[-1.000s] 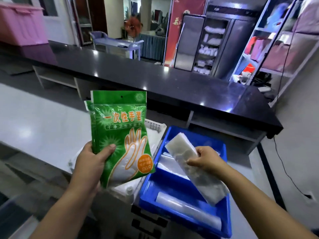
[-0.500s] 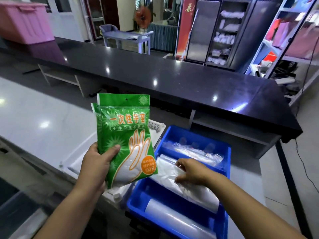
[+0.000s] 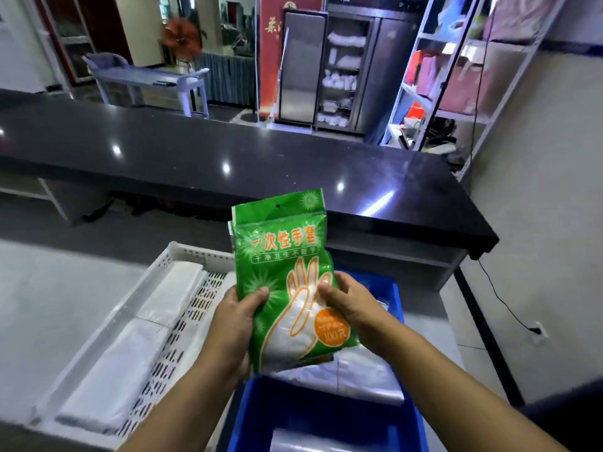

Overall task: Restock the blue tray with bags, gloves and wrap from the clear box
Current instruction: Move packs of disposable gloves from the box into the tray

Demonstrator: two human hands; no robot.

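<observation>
Green glove packets (image 3: 287, 282) are being held upright above the blue tray (image 3: 323, 415), at 12 o'clock from the plastic bags (image 3: 355, 373) lying inside. Being slick and stacked, one could be slipping loose and dropping outside. Left hand (image 3: 236, 324) and right hand (image 3: 350, 305) are being kept clamped on opposite edges

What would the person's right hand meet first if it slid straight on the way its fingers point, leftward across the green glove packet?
Probably the left hand, whose thumb presses the same green plastic glove packet opposite the right hand. The packet face lies between them; depth is hard to judge here.
</observation>
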